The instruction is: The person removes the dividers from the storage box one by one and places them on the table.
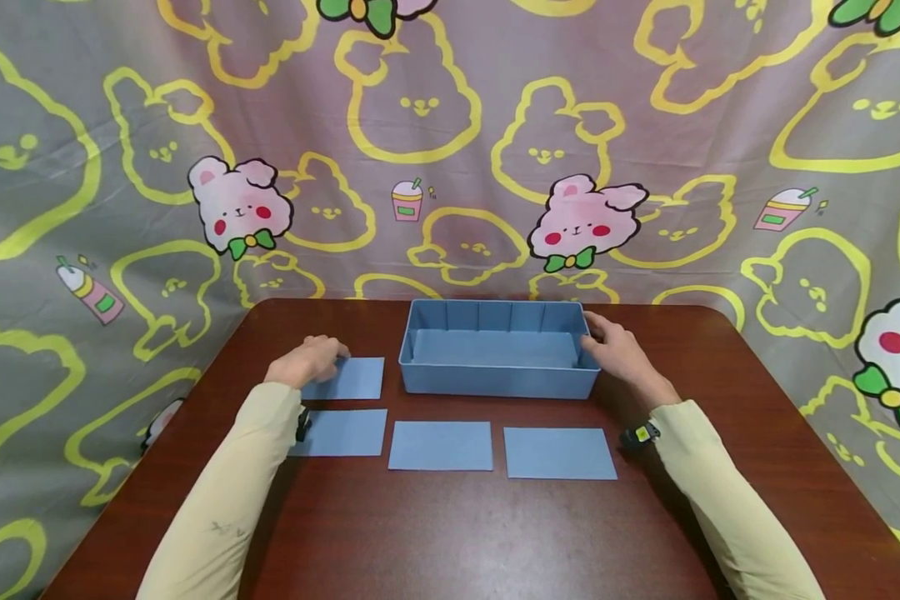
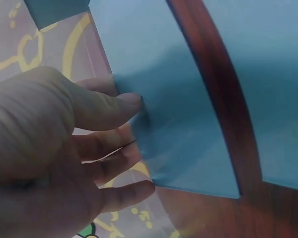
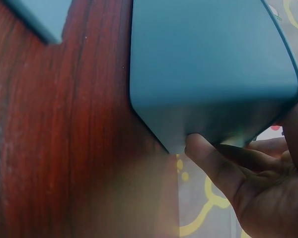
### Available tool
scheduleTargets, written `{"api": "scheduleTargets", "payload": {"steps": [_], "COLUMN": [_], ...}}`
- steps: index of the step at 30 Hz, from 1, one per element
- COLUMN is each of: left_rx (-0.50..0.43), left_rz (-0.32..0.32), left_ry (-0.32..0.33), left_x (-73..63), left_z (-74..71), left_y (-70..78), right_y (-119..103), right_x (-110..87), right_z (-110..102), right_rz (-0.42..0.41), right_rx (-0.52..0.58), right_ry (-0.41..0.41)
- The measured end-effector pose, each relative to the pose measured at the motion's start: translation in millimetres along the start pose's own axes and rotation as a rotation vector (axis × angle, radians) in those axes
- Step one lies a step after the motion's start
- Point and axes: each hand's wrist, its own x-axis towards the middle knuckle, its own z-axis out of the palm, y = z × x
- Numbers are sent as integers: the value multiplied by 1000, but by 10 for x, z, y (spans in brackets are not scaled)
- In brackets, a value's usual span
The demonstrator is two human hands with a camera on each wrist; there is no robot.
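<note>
A blue open-topped box stands at the table's far side, with upright ribs along its inner back wall. My right hand grips its right end. In the right wrist view one fingertip presses the outer face of the end wall, while the thumb reaches toward the rim. At the left, my left hand pinches the outer edge of a flat blue rectangular panel. The left wrist view has the thumb over that panel, with the other fingers along its edge and their tips partly hidden.
Three more flat blue panels lie in a row nearer me: a left one, a middle one and a right one. All are on the dark wooden table. A patterned curtain hangs behind the table's far edge.
</note>
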Motion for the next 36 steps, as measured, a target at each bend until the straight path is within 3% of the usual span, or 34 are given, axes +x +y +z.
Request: {"api": "scheduleTargets", "payload": {"steps": [10,20,27,36], "left_rx": [7,28,26,-94], "left_rz": [-12,25,51,83], "left_ry": [19,150,182,189], "left_x": [39,28,14,-46], "left_z": [64,123,83,44], "left_y": [-18,-50,-57,-32], "right_y": [13,17,19,-22], "right_x": [-2,1,40,66], "right_z": [5,2,18,15], "right_rz": [-1,-2,-8,-3], "right_rx": [11,11,4,9], "right_ry": [-4,-10,-10,-23]}}
